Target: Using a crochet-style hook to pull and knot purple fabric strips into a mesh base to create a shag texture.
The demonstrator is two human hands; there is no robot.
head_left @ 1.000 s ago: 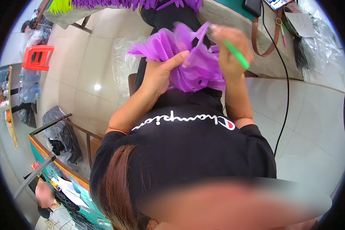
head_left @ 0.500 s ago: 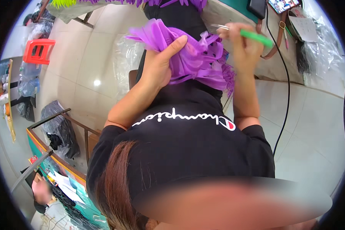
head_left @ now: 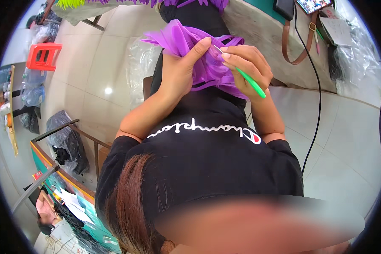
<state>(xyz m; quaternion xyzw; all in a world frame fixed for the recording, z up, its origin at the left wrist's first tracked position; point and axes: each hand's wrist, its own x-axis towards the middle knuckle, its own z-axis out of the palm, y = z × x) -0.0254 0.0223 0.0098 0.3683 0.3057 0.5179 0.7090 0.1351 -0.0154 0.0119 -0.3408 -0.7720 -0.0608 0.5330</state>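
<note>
Over my lap lies a soft, glossy purple piece [head_left: 205, 70] with folds and thin looping straps; its exact kind is unclear. My left hand [head_left: 178, 70] is closed on its gathered part, the thumb pressed along the top. Pinched in my right hand [head_left: 252, 67] is a slim tool with a green handle [head_left: 251, 82] and a thin metal tip. That tip touches or nearly touches the purple material beside my left thumb; the fingers partly cover the contact. More purple fringed pieces [head_left: 194, 3] show beyond my knees.
A cloth-covered table [head_left: 258, 29] at the far right bears a phone [head_left: 313, 5], a black box-shaped device [head_left: 283, 8] and a brown strap [head_left: 285, 44]. A black cable [head_left: 318, 97] hangs down there. Leftward stand a red stool [head_left: 43, 57] and, lower, a green-topped table [head_left: 99, 228] near another person [head_left: 45, 208].
My right hand has come down and left with the green-handled tool, bringing its tip to the purple piece. The loose straps on its right have dropped. My left hand has barely moved.
</note>
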